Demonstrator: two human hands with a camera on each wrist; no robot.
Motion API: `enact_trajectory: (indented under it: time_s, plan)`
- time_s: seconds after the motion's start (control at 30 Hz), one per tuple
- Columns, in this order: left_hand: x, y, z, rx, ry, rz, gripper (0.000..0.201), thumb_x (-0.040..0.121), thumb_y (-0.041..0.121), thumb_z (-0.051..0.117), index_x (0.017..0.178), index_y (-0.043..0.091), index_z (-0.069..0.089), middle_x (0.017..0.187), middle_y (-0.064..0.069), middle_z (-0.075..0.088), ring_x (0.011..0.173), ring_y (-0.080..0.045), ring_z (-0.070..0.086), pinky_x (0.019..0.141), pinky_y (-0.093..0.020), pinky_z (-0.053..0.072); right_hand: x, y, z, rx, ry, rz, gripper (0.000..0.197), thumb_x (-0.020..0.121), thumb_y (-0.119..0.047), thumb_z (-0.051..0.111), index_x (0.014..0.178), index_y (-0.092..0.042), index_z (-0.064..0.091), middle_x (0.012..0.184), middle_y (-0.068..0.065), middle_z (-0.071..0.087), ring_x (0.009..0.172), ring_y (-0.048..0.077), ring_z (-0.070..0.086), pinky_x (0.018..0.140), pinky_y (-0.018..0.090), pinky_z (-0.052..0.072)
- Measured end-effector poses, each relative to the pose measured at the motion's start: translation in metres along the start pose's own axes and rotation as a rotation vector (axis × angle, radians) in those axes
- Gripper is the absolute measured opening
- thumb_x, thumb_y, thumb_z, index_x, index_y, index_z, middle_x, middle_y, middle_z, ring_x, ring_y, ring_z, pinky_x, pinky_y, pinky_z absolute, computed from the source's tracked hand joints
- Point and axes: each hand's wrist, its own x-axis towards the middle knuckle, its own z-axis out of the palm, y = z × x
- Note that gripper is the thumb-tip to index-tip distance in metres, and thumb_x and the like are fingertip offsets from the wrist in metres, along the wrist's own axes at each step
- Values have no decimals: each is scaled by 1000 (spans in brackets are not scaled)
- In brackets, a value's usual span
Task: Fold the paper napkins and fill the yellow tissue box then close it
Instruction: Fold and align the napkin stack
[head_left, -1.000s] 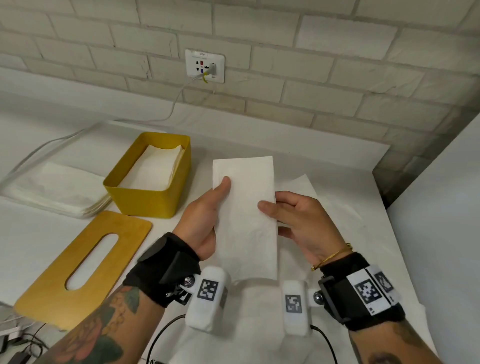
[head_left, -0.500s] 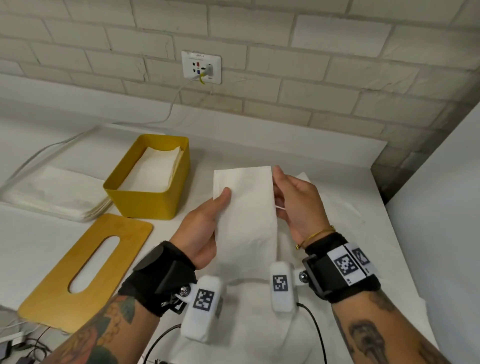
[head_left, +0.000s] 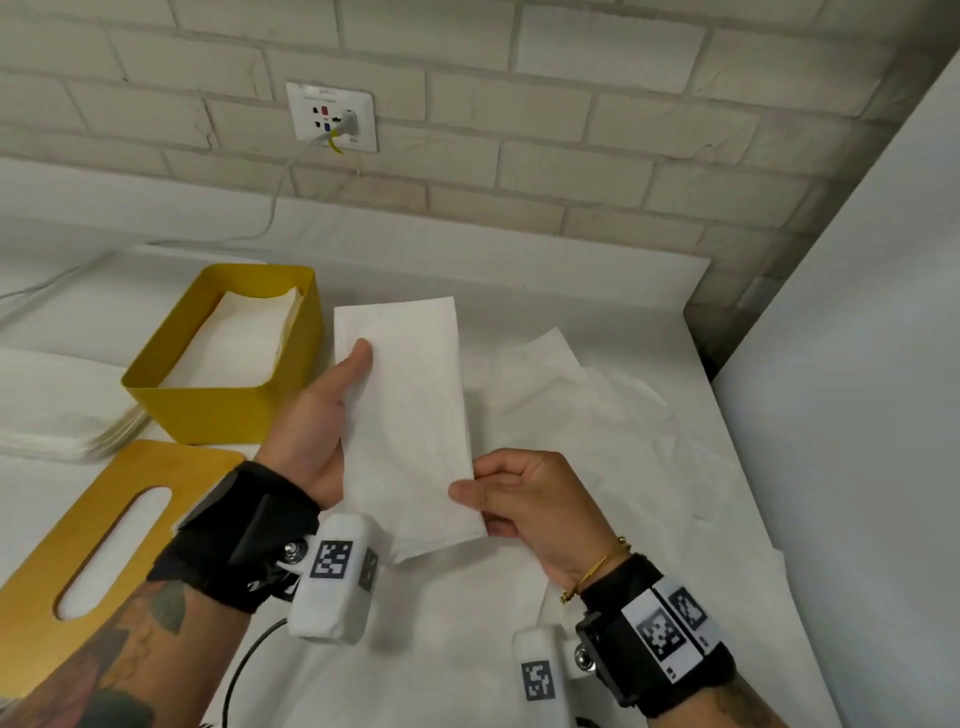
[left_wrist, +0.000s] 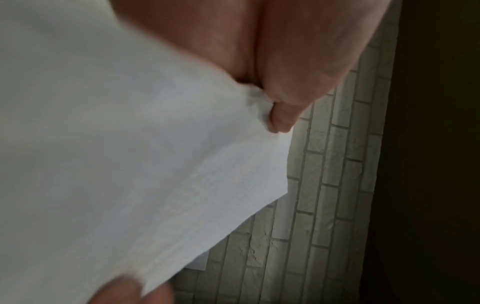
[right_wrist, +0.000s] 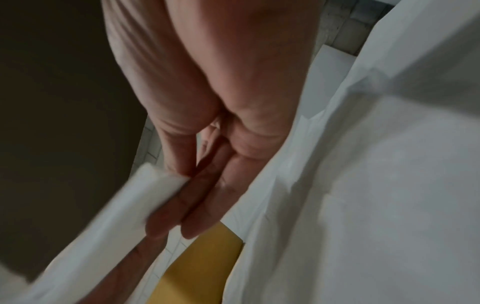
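Observation:
A folded white napkin (head_left: 410, 415) is held upright above the table, a long narrow strip. My left hand (head_left: 332, 410) grips its left edge, thumb on the front face, fingers hidden behind. My right hand (head_left: 514, 499) pinches the lower right edge between thumb and fingers; the right wrist view shows that pinch on the napkin (right_wrist: 145, 191). In the left wrist view the napkin (left_wrist: 130, 144) covers most of the picture. The open yellow tissue box (head_left: 171, 405) stands at the left with folded napkins (head_left: 234, 343) inside. Its yellow slotted lid (head_left: 171, 478) lies flat in front of it.
A stack of unfolded napkins (head_left: 57, 410) lies left of the box. More loose white napkins (head_left: 597, 410) lie spread on the table under and right of my hands. A brick wall with a socket (head_left: 332, 117) and cable stands behind; a white panel (head_left: 857, 364) rises at the right.
My right hand slid from the napkin's upper right edge down to its lower right edge. The napkin and left hand shifted slightly left, toward the box.

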Motion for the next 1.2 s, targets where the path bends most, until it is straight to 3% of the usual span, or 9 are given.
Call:
enact_trajectory:
  time_s: [0.1, 0.2, 0.43, 0.63, 0.7, 0.83, 1.0, 1.1, 1.2]
  plan:
    - [5, 3, -5, -52, 21, -22, 49, 102, 44, 49, 82, 17, 84, 98, -6, 79, 79, -20, 77, 62, -34, 62, -14, 7, -8, 18, -73, 61, 14, 81, 6, 78, 90, -1, 70, 84, 17, 76, 73, 27, 75, 72, 30, 61]
    - [7, 6, -11, -87, 57, 9, 36, 102, 42, 50, 114, 17, 73, 116, -6, 76, 92, -21, 77, 65, -38, 64, -26, 5, -22, -69, -97, 77, 10, 83, 4, 77, 92, 2, 72, 82, 20, 75, 70, 29, 75, 72, 31, 61]
    - [1, -7, -21, -69, 81, -34, 42, 100, 43, 52, 130, 17, 65, 122, -7, 73, 101, -24, 75, 71, -42, 64, -11, -30, -108, -435, 427, 50, 17, 86, -24, 80, 87, -7, 75, 78, 13, 76, 60, 19, 71, 67, 34, 63]
    - [2, -18, -26, -71, 125, -72, 44, 100, 43, 54, 132, 16, 65, 122, -7, 73, 104, -24, 74, 71, -40, 64, 5, -15, -115, -694, 274, 319, 46, 85, -48, 75, 75, -3, 69, 57, 2, 69, 41, 16, 49, 45, 21, 45]
    - [3, -20, -25, -77, 129, -76, 39, 101, 42, 52, 127, 16, 67, 114, -6, 76, 95, -22, 76, 64, -38, 63, 11, -10, -109, -688, 261, 280, 42, 85, -42, 77, 68, -5, 65, 50, -1, 58, 42, 16, 42, 44, 21, 38]
    - [0, -21, -25, -78, 139, -67, 33, 103, 40, 50, 117, 17, 68, 100, -5, 79, 81, -21, 78, 55, -35, 61, 16, -8, -105, -587, 316, 104, 19, 86, -28, 80, 82, -10, 75, 55, -4, 54, 50, 11, 48, 41, 19, 37]
    - [0, -18, -29, -68, 154, -38, 38, 102, 42, 50, 126, 18, 65, 107, -4, 78, 87, -21, 77, 72, -40, 56, 17, -29, -115, -514, 395, -265, 5, 88, -25, 77, 88, -30, 77, 71, -22, 71, 64, -3, 61, 62, 16, 42]
    - [1, -15, -25, -69, 152, -35, 36, 102, 42, 51, 123, 17, 67, 105, -4, 79, 85, -20, 77, 65, -35, 60, 16, -53, -119, -429, 401, -435, 8, 87, -23, 78, 90, -30, 79, 93, -12, 74, 79, 0, 63, 70, 20, 47]
    - [2, -13, -21, -65, 149, -30, 39, 100, 42, 52, 126, 17, 67, 113, -6, 77, 91, -22, 77, 76, -42, 56, 16, -75, -121, -253, 375, -501, 11, 89, -13, 73, 86, -23, 74, 92, -6, 72, 79, -3, 63, 72, 13, 47]
